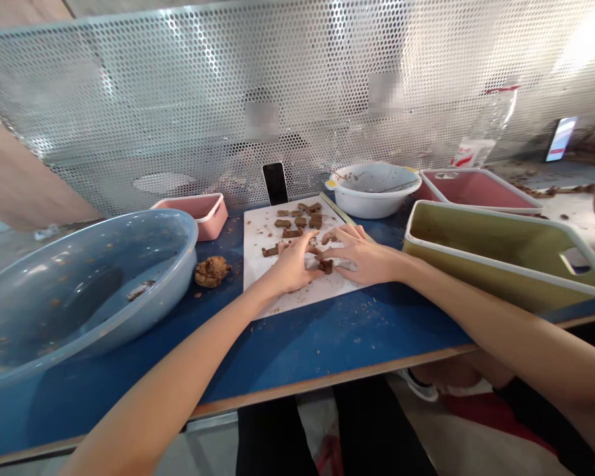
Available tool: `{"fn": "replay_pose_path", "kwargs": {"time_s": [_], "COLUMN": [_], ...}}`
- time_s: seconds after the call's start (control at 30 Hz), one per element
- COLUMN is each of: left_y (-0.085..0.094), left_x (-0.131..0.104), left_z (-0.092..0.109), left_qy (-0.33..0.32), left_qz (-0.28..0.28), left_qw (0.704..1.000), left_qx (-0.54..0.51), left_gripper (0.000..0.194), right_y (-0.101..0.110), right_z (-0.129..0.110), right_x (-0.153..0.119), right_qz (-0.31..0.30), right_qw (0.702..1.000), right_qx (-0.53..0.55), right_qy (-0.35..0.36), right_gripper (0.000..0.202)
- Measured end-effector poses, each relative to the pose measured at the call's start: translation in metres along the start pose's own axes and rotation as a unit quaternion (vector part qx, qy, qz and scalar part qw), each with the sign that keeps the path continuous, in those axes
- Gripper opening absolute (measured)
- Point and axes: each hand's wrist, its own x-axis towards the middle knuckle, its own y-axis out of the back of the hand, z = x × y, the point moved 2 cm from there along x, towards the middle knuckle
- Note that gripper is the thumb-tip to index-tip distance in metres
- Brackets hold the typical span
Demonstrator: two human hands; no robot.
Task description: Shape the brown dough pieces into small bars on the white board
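Note:
Both hands rest over a white board (264, 299) around a small brown clay-like piece (326, 266). My left hand (296, 264) has its thumb and fingers curved at the left side of that piece, and my right hand (359, 256) reaches it from the right with its fingers bent. Both hands appear closed on the piece, though the exact contact is small. Behind them on the board lie several brown pieces, among them a longer one (292, 233). A rough brown lump (211, 272) sits on the blue table left of the board.
A large blue basin (176, 281) stands at the left, with a pink basket (212, 226) behind it. Phone (276, 183) leans against the perforated screen. White basin (377, 202), green basket (476, 271) and pink basket (486, 188) stand right. A bottle (486, 129) is behind.

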Motion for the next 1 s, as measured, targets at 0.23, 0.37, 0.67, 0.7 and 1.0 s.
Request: {"fn": "replay_pose_path", "kwargs": {"time_s": [0.23,0.37,0.67,0.7,1.0], "left_y": [-0.001,-0.002,-0.002,-0.001,0.002], "left_x": [0.001,0.001,0.002,0.003,0.004], "left_z": [0.001,0.000,0.002,0.003,0.009], "left_qy": [0.020,0.007,0.022,0.033,0.067], "left_qz": [-0.012,-0.008,-0.023,-0.032,-0.051], "left_qw": [0.999,0.999,0.999,0.998,0.996], "left_qx": [-0.033,-0.037,-0.044,-0.041,-0.005], "left_gripper": [0.094,0.093,0.092,0.094,0.094], "right_y": [0.002,0.003,0.001,0.001,0.001], "right_z": [-0.001,-0.002,-0.001,-0.001,0.000], "right_x": [0.001,0.001,0.001,0.001,0.001], "right_qz": [-0.014,-0.016,-0.009,-0.009,-0.008], "right_qw": [1.000,1.000,1.000,1.000,1.000], "right_qx": [0.005,0.007,0.004,0.002,-0.003], "right_qy": [-0.004,-0.007,0.004,0.006,-0.001], "right_gripper": [0.041,0.043,0.037,0.036,0.035]}}
